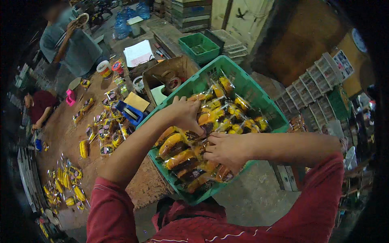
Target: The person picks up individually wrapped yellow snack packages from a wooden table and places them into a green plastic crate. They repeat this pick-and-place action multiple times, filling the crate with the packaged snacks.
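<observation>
A green plastic crate (279,128) is in front of me, filled with bread rolls in clear wrappers (174,146), yellow with dark brown parts. Inside it, my left hand (187,115) curves its fingers and thumb round a wrapped bread roll (207,118) near the middle. Close by on the right, my right hand (224,150) is bent down among the rolls with its fingers closed on one. The rolls under both palms are partly hidden. More wrapped rolls stand in rows at the crate's near and far ends.
Left of the crate, a brown table (139,184) carries several wrapped rolls (65,182), a blue tape dispenser (129,113) and a cardboard box (184,67). Another green crate (198,46) sits beyond. A person in grey (75,44) stands at the far left; another, in dark red (40,103), is nearer.
</observation>
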Motion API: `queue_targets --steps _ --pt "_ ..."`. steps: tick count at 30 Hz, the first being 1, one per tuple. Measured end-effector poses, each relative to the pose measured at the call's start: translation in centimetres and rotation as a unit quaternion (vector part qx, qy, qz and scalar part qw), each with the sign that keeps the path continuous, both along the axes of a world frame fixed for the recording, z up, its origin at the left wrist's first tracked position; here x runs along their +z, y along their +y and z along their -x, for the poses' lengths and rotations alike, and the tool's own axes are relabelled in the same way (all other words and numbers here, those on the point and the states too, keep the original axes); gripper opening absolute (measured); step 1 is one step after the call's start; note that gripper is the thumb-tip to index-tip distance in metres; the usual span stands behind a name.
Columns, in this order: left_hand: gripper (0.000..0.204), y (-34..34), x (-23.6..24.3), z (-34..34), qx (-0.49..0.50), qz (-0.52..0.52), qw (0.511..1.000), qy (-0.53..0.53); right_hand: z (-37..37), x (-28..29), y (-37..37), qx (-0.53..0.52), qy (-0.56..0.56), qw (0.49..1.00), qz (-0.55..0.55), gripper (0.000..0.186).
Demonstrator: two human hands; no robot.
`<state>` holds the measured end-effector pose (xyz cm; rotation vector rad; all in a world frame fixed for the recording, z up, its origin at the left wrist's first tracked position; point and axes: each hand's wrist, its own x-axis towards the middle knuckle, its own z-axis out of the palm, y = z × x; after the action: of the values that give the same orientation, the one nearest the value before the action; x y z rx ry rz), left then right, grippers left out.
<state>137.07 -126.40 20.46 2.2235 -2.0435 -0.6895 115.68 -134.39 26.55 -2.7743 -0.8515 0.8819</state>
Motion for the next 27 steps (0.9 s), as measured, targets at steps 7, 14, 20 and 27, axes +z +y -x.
queue_targets --steps 7,14,20,27 --pt "0.101 1.5 -1.7 1.4 0.042 0.015 0.995 -0.085 -1.6 -1.4 -1.1 0.016 0.001 1.000 0.004 0.093" --pt "0.107 0.6 -3.5 1.8 0.062 0.009 0.991 -0.122 -0.9 -1.2 -0.8 0.064 -0.011 0.991 0.116 0.094" --pt "0.110 2.7 -5.4 3.9 0.122 0.110 0.977 -0.133 2.7 -5.9 0.9 0.060 -0.162 0.974 0.149 0.087" --pt "0.122 3.5 -6.1 4.0 0.094 0.156 0.971 -0.154 5.4 -7.7 -0.6 0.086 -0.294 0.945 0.113 0.073"
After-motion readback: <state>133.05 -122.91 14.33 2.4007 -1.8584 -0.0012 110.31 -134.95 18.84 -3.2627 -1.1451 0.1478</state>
